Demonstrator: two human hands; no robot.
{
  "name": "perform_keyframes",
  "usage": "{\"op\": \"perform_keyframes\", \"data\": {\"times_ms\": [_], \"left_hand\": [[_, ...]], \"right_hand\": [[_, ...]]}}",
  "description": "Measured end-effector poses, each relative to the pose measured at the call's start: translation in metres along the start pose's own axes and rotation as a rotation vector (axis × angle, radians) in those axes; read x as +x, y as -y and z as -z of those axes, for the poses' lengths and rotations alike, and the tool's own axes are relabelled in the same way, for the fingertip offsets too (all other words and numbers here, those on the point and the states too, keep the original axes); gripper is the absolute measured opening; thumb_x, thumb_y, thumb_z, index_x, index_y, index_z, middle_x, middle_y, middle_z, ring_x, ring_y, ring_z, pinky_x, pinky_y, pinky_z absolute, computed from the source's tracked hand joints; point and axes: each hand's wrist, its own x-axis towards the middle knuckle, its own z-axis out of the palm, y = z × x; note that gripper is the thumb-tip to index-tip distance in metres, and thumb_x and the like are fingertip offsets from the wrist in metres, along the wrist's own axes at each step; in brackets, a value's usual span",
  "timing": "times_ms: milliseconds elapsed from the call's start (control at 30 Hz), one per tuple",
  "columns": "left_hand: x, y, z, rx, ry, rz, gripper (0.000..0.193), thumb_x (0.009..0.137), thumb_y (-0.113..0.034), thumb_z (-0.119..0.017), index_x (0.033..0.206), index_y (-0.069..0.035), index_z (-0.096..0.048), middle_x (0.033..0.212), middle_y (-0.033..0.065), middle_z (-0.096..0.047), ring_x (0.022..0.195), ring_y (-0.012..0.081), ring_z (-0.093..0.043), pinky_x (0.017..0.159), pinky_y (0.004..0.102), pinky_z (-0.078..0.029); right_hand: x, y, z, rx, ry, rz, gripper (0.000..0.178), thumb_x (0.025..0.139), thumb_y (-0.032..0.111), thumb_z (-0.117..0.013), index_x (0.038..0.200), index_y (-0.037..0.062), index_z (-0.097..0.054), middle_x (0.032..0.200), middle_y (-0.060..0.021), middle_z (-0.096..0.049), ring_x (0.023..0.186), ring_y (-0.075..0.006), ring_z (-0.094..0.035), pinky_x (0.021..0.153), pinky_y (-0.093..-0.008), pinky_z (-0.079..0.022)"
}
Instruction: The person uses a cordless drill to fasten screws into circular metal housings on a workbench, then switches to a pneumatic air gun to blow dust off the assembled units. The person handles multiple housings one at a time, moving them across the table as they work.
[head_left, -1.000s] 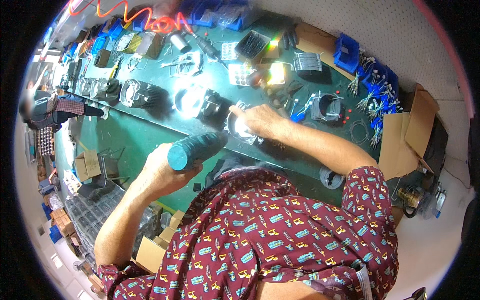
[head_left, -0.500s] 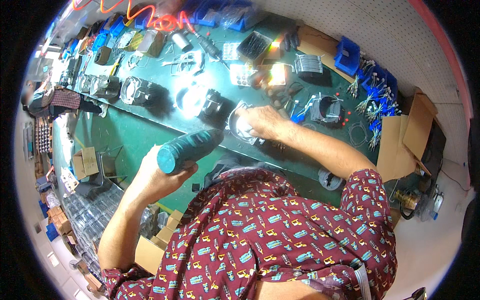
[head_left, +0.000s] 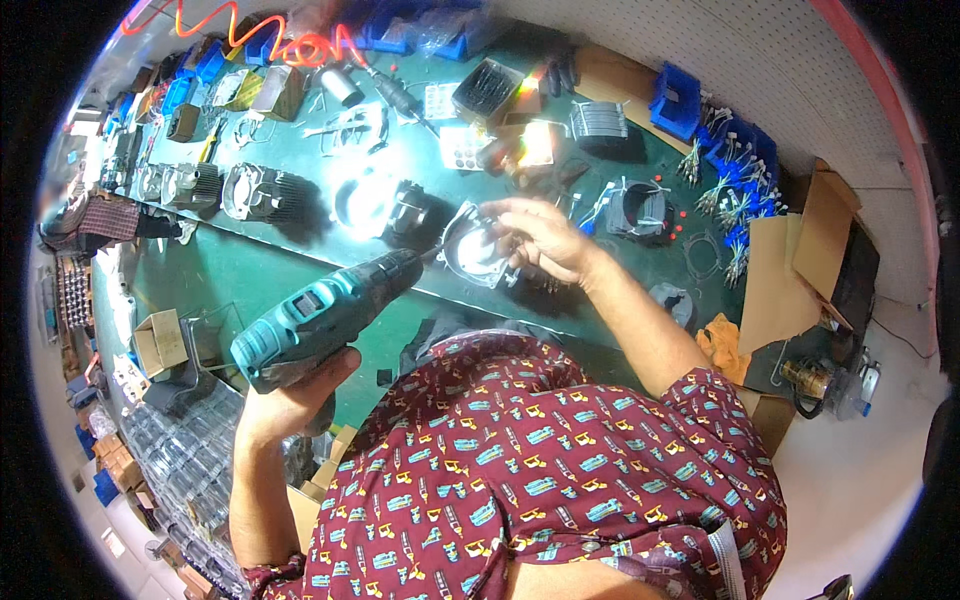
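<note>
A teal and black cordless drill is gripped by its handle in my left hand, nose pointing up and right. Its thin bit ends by the left rim of a round metal housing at the table's front edge; whether the two touch I cannot tell. Over that housing's right side hovers my right hand, fingers apart and slightly bent, holding nothing that I can see. Left of the housing, a similar finned housing sits under bright glare.
More finned housings line the green table to the left. A dark cylindrical housing sits to the right, near bundled wires with blue connectors. Blue bins and an open cardboard box border the right side. An orange coiled hose hangs at the back.
My left hand has turned the drill and brought its bit to the housing's left rim. My right hand has lifted off the housing's middle and its fingers have spread.
</note>
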Motion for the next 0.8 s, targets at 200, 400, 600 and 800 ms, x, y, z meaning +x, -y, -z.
{"op": "perform_keyframes", "data": {"times_ms": [200, 400, 600, 800], "left_hand": [[0.003, 0.010, -0.006, -0.046, 0.012, -0.058, 0.036, 0.088, -0.013, -0.078, 0.121, -0.007, -0.065, 0.103, 0.0023, -0.069, 0.092, 0.0140, -0.062, 0.080, 0.0304, -0.051], [-0.001, 0.023, -0.004, -0.069, 0.002, -0.024, 0.033, 0.086, -0.014, -0.079, 0.115, -0.008, -0.066, 0.099, 0.0015, -0.068, 0.089, 0.0133, -0.062, 0.077, 0.0316, -0.051], [-0.007, 0.034, -0.004, -0.145, -0.001, 0.000, 0.032, 0.087, -0.012, -0.078, 0.116, -0.008, -0.066, 0.100, 0.0016, -0.069, 0.091, 0.0136, -0.063, 0.079, 0.0313, -0.052], [-0.005, 0.056, -0.003, -0.094, -0.025, -0.056, 0.032, 0.087, -0.010, -0.077, 0.117, -0.007, -0.066, 0.101, 0.0021, -0.069, 0.091, 0.0146, -0.063, 0.080, 0.0322, -0.053]], "right_hand": [[-0.001, -0.012, 0.011, 0.156, -0.019, 0.041, 0.021, 0.095, 0.009, -0.065, 0.115, 0.0011, -0.065, 0.098, -0.0096, -0.071, 0.078, -0.0112, -0.066, 0.067, -0.0227, -0.057], [0.000, -0.010, 0.004, 0.015, -0.027, 0.069, 0.019, 0.092, 0.010, -0.070, 0.109, 0.0029, -0.065, 0.094, -0.0071, -0.071, 0.072, -0.0091, -0.065, 0.062, -0.0208, -0.054], [0.001, -0.015, -0.007, -0.187, -0.071, 0.143, 0.017, 0.092, 0.009, -0.069, 0.108, 0.0033, -0.065, 0.092, -0.0075, -0.071, 0.070, -0.0077, -0.061, 0.060, -0.0210, -0.051], [0.010, -0.016, -0.015, -0.283, -0.082, 0.145, 0.018, 0.092, 0.009, -0.066, 0.110, 0.0043, -0.063, 0.090, -0.0062, -0.071, 0.069, -0.0047, -0.059, 0.057, -0.0183, -0.048]]}}
